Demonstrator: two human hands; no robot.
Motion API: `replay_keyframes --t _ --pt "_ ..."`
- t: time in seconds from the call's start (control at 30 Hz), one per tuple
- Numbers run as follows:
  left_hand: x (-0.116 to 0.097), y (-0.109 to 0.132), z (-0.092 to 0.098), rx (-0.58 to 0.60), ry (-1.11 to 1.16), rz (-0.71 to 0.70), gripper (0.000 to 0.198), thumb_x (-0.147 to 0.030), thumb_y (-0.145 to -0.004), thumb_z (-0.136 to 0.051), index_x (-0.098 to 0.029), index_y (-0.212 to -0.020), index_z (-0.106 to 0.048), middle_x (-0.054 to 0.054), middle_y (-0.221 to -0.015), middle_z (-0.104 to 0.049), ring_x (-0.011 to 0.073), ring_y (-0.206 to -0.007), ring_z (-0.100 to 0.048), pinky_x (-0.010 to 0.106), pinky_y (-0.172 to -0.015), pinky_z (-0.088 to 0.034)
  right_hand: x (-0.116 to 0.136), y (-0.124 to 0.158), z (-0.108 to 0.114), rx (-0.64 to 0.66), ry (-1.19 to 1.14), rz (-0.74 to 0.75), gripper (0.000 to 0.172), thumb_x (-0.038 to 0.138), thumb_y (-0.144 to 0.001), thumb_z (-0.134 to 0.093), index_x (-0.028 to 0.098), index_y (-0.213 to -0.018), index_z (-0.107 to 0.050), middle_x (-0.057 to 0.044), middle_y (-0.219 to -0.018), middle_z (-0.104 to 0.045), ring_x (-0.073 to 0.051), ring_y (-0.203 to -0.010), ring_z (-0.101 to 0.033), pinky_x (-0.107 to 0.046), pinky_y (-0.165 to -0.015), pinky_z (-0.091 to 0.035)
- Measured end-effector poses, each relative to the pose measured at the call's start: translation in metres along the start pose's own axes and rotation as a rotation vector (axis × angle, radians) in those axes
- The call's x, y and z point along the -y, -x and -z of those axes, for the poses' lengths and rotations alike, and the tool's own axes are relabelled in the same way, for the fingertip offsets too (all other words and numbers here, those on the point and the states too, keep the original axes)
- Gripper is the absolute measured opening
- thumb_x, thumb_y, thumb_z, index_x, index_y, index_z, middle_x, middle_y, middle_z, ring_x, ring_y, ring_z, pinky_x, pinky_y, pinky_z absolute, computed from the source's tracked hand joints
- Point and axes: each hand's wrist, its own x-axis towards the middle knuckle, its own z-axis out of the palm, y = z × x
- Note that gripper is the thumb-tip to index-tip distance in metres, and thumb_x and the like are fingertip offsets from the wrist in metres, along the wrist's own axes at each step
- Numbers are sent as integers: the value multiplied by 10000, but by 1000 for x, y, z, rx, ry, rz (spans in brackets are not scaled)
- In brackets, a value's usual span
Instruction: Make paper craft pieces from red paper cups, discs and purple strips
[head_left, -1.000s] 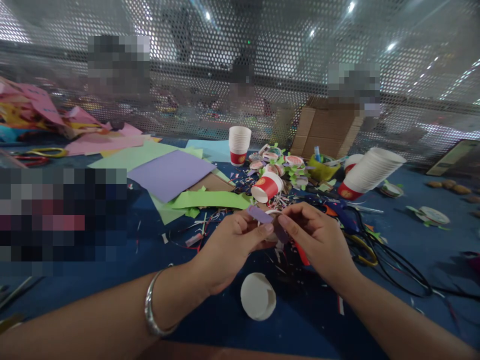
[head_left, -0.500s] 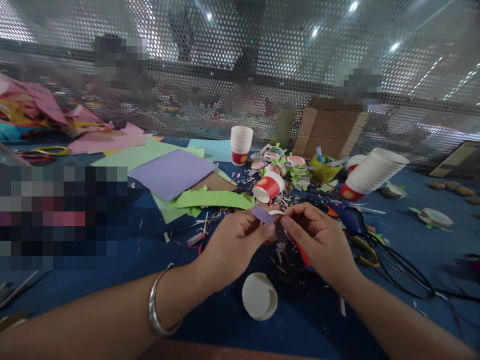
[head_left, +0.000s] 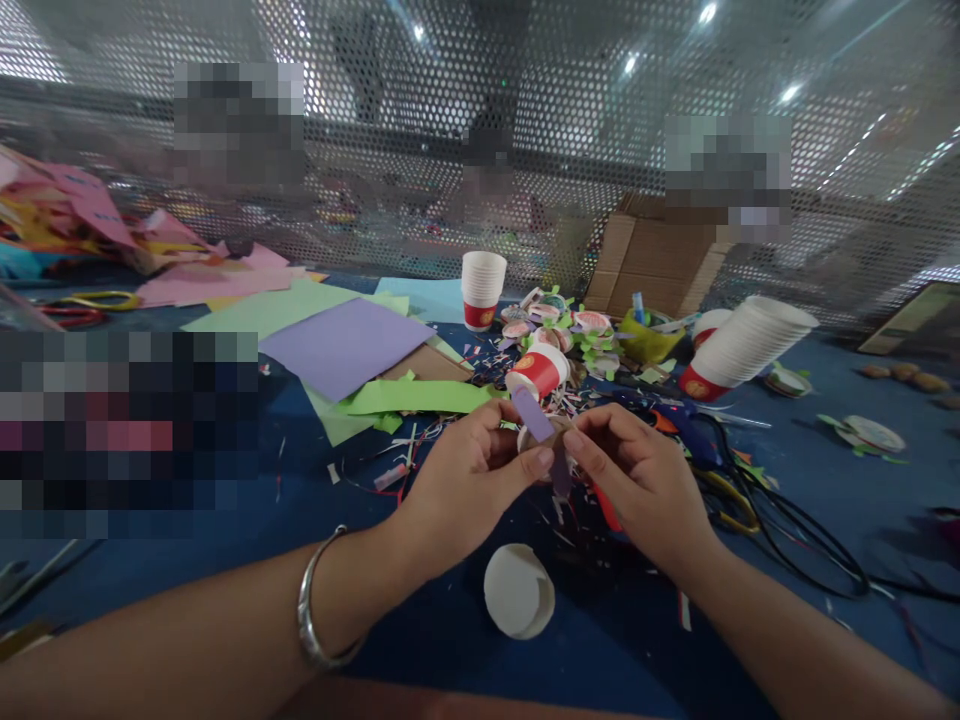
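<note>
My left hand (head_left: 465,490) and my right hand (head_left: 651,490) are closed on opposite sides of a small round paper-cup bottom (head_left: 527,440), held above the table. A purple paper strip (head_left: 533,414) sticks up from it and a darker purple strip hangs below; my fingers hide part of the piece. Close to me, a cut-off paper cup (head_left: 517,592) rests on the blue table with its round opening facing up. Just beyond my fingers a red and white paper cup (head_left: 541,370) lies tipped on its side.
Sheets of coloured paper (head_left: 349,345) lie left of centre. Small round paper pieces with green tabs (head_left: 592,325) are heaped behind the tipped cup. Stacked cups (head_left: 757,345) lean at right, near a glue gun (head_left: 686,430) and black cable (head_left: 787,535). Scissors (head_left: 112,300) lie far left.
The round piece has turned in my fingers, so its purple strip stands more upright and the darker strip shows below. My hands have stayed almost in place.
</note>
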Motion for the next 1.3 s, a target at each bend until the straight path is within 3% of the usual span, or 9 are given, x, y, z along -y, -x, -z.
replay_keyframes --t 0.23,0.57,0.73,0.93,1.2,1.3 --pt "0 -1 0 30 29 2 143 -275 -852 -768 -173 -950 -744 3 -834 -717 114 -760 -630 248 -772 -516 -1 -1 1 5 -7 -13 196 395 -979 -626 217 -897 -633 23 -759 -632 -112 -623 -574 -236 -567 -444" --pt "-2 -3 -2 -6 37 -9 184 -337 -814 -803 -171 -886 -767 6 -788 -684 116 -713 -573 254 -714 -469 0 -2 -1 28 -30 -25 211 409 -975 -626 221 -880 -631 19 -749 -632 -120 -621 -566 -246 -557 -439" --pt "-2 -5 -1 -20 140 77 222 -312 -805 -800 -160 -966 -781 38 -885 -729 130 -759 -609 248 -697 -485 -1 0 -2 34 -19 -37 208 429 -977 -630 229 -922 -636 19 -781 -639 -112 -628 -572 -239 -554 -445" --pt "-3 -5 0 -39 229 82 195 -280 -829 -787 -158 -978 -759 47 -928 -749 151 -822 -666 297 -798 -543 1 3 0 -100 72 61 197 394 -953 -676 239 -1060 -620 -17 -910 -678 -147 -778 -660 -271 -685 -530" --pt "0 -7 2 -85 264 30 181 -237 -811 -797 -152 -957 -732 45 -919 -741 141 -821 -652 290 -791 -543 -1 4 -4 -10 -94 -6 178 362 -942 -680 227 -1023 -598 -16 -885 -685 -151 -761 -687 -282 -678 -558" --pt "0 -7 2 -79 263 28 221 -241 -824 -785 -154 -1020 -734 66 -1012 -756 156 -889 -669 291 -813 -546 -1 4 -5 -8 -102 -6 170 344 -939 -679 225 -1029 -598 -14 -875 -685 -145 -754 -684 -268 -654 -550"
